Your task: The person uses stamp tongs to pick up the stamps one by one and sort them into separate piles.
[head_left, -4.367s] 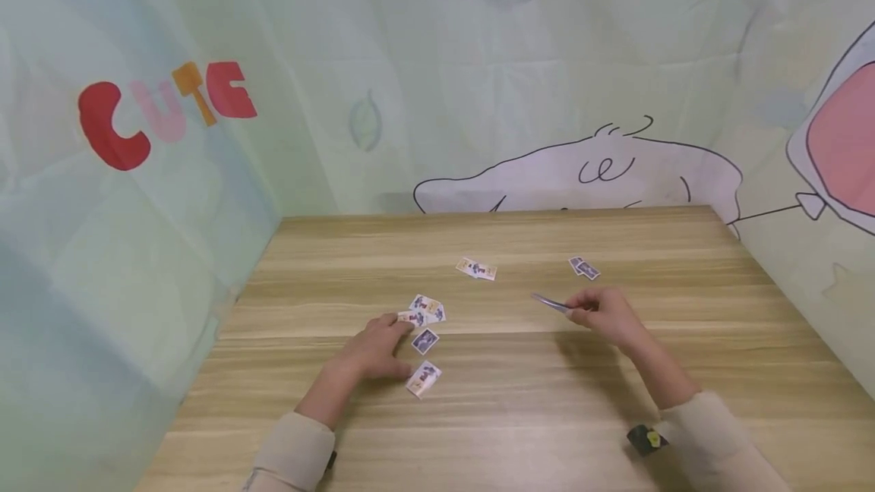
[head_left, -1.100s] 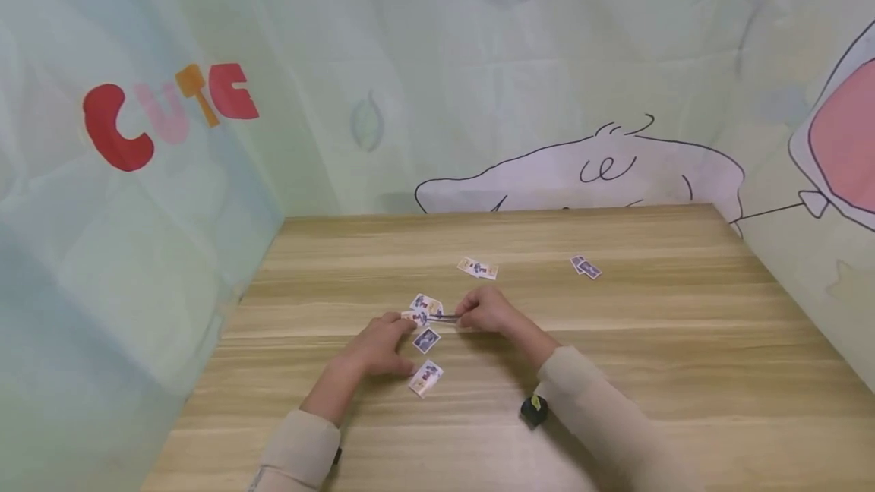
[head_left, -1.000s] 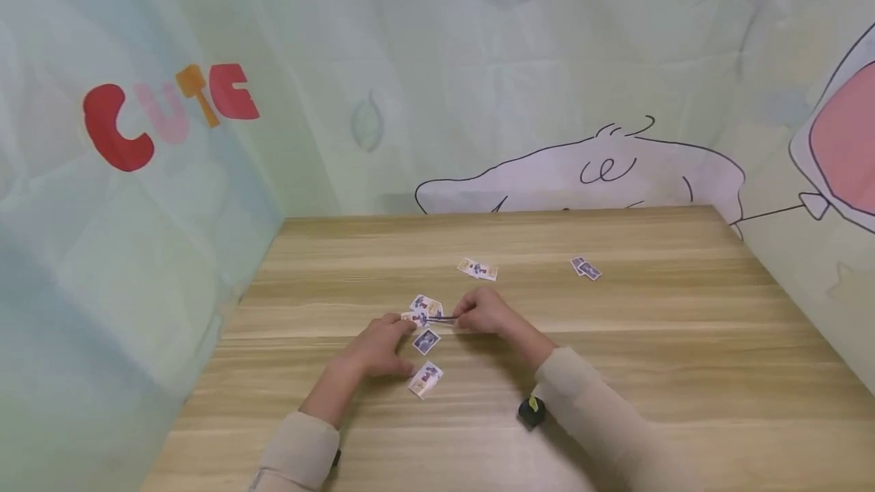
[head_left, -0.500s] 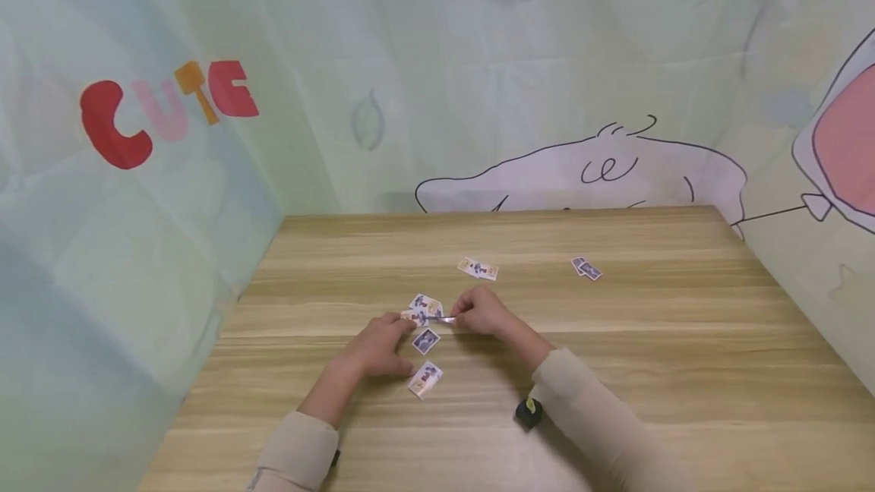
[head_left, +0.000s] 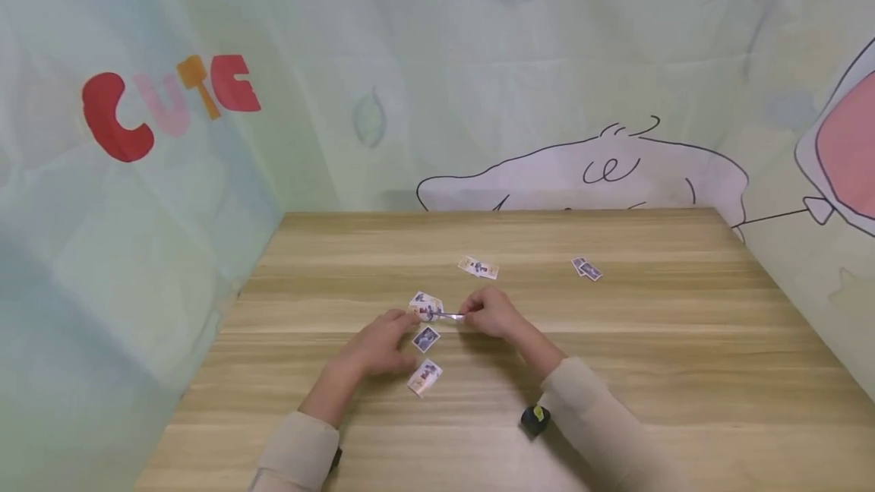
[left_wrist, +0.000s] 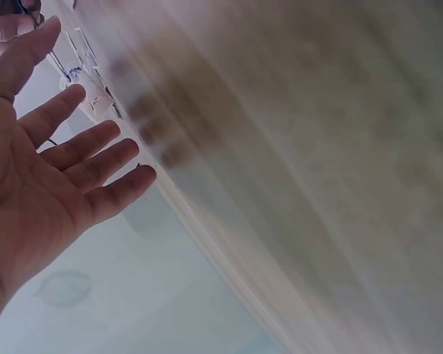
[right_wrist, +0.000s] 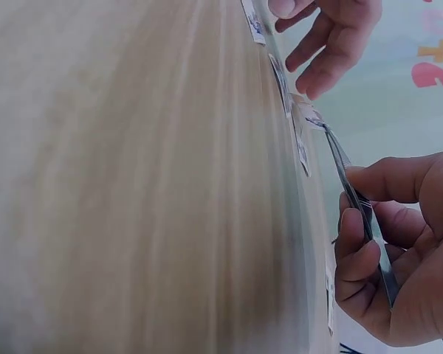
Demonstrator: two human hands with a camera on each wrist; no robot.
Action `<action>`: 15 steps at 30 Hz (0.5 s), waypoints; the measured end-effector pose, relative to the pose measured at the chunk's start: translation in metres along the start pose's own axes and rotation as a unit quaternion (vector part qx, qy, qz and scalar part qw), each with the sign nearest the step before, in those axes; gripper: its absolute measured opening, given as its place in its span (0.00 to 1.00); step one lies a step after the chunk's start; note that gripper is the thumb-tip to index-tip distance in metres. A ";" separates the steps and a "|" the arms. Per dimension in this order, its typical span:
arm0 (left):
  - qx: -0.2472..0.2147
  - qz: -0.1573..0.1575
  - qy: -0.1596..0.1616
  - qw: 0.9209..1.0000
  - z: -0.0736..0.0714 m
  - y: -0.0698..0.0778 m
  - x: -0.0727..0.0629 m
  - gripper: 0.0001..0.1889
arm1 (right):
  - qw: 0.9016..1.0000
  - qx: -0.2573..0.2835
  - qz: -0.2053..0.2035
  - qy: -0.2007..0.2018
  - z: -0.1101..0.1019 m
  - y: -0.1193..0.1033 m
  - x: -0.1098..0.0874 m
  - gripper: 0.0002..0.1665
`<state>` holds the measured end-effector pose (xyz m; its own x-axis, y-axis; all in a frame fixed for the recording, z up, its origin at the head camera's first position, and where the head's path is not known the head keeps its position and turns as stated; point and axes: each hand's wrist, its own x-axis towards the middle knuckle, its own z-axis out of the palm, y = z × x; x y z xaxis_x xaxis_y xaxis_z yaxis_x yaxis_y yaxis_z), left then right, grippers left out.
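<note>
My right hand [head_left: 495,315] holds metal tweezers [right_wrist: 340,164] between thumb and fingers. Their tips meet a small printed card [head_left: 421,312], which shows tilted off the table in the right wrist view. Another light card [head_left: 425,298] lies partly behind it. My left hand [head_left: 376,344] hovers on the left with fingers spread and fairly straight, as the left wrist view shows its open palm [left_wrist: 29,184]. Its index fingertip is close to the tweezed card; whether they touch I cannot tell. A dark card [head_left: 427,339] and a light card pair [head_left: 425,377] lie nearer me.
Farther back on the wooden table [head_left: 649,355] lie overlapping light cards [head_left: 478,267], with two overlapping dark cards [head_left: 587,269] to their right. A printed cloth [head_left: 355,44] stands behind the table and along its left side.
My right hand has brought the tweezers left to the cards from the table's right side. Lately the tweezed card has shifted slightly right and away from me, out from my left fingertips.
</note>
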<state>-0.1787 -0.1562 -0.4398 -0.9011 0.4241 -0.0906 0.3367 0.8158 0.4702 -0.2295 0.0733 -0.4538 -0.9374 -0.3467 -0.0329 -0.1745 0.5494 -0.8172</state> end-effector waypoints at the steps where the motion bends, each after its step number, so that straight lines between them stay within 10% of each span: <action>1: 0.004 -0.002 0.000 1.000 0.000 0.000 0.001 0.37 | 1.000 0.002 0.002 0.003 -0.001 0.001 0.000 0.06; 15: 0.017 -0.027 -0.020 0.999 -0.001 0.003 0.005 0.36 | 0.996 0.063 0.054 0.021 -0.013 0.009 -0.009 0.05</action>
<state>-0.1828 -0.1519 -0.4376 -0.9064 0.3948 -0.1501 0.2983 0.8500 0.4341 -0.2269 0.0912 -0.4534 -0.9606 -0.2583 -0.1022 -0.0363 0.4815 -0.8757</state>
